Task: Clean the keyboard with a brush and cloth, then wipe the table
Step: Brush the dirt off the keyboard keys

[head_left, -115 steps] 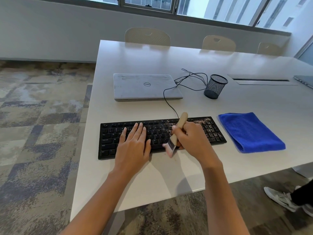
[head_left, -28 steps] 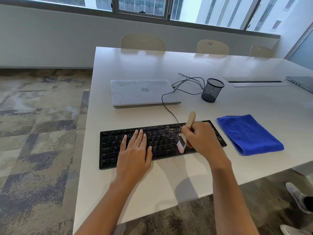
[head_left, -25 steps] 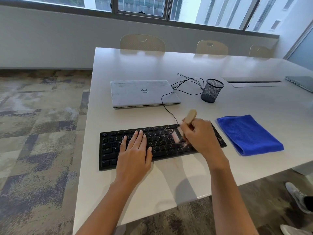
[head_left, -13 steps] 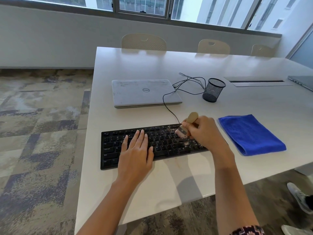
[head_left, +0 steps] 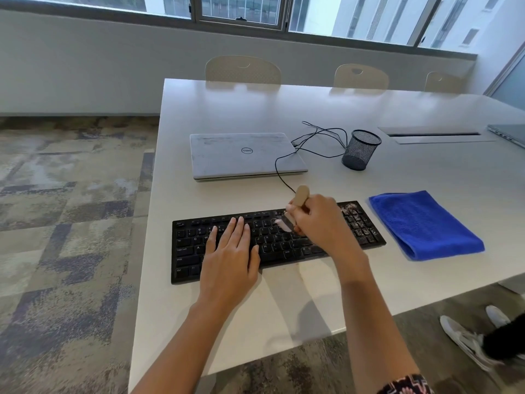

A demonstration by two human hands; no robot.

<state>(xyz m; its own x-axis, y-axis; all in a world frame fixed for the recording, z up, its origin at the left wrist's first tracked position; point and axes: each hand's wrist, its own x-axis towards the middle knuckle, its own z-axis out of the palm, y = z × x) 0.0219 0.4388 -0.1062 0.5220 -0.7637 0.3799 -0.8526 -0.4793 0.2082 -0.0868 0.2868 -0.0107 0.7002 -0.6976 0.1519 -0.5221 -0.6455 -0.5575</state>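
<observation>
- My right hand (head_left: 321,223) grips the brush (head_left: 301,195) by its wooden handle, with the bristles down on the upper middle keys of the keyboard (head_left: 284,247).
- My left hand (head_left: 230,260) lies flat on the left half with fingers straight, pressing the board steady.
- The keyboard sits near the front edge of the table (head_left: 284,109).
- Crumbs (head_left: 355,218) lie thick on its right end, so I judge the brushing only partly done.
- The cloth (head_left: 423,226) lies folded just right of the keyboard, untouched.
- Left to do, I judge: finish brushing, wipe the keys with the cloth, then wipe the table.
</observation>
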